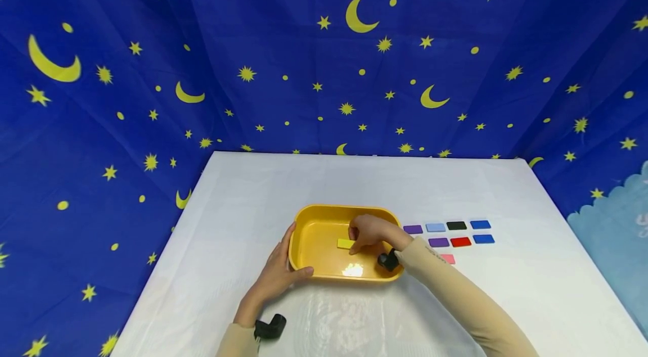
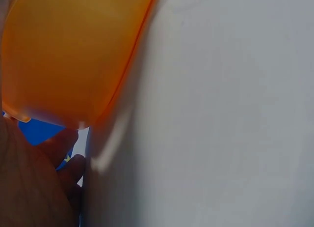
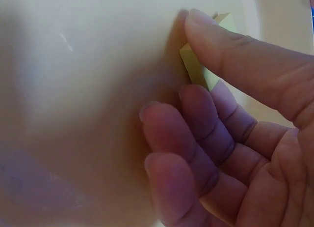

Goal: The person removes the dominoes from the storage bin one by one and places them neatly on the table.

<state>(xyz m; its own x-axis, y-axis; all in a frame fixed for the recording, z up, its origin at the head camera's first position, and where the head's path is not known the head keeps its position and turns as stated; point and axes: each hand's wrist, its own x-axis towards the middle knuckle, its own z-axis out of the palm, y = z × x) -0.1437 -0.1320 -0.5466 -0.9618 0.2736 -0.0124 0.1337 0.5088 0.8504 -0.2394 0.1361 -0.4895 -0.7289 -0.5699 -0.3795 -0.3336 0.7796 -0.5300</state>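
Note:
A yellow plastic basin (image 1: pixel 324 223) sits on the white table. My left hand (image 1: pixel 277 274) holds its left front corner, thumb at the front rim and fingers along the left wall. In the left wrist view the basin's outer wall (image 2: pixel 73 55) looks orange above the fingers. My right hand (image 1: pixel 372 231) reaches inside the basin and pinches a yellow rectangular block (image 1: pixel 345 243). The right wrist view shows the thumb across the block (image 3: pixel 197 70), with fingertips against its other side; the block is partly hidden by them.
Right of the basin lie several flat coloured blocks: purple (image 1: pixel 438 242), light blue (image 1: pixel 435 227), black (image 1: pixel 457 225), red (image 1: pixel 460 242), blue (image 1: pixel 480 224), and a pink one (image 1: pixel 448 258) partly behind the right sleeve. A blue star-patterned cloth (image 1: pixel 304 53) hangs behind the table (image 1: pixel 243 188).

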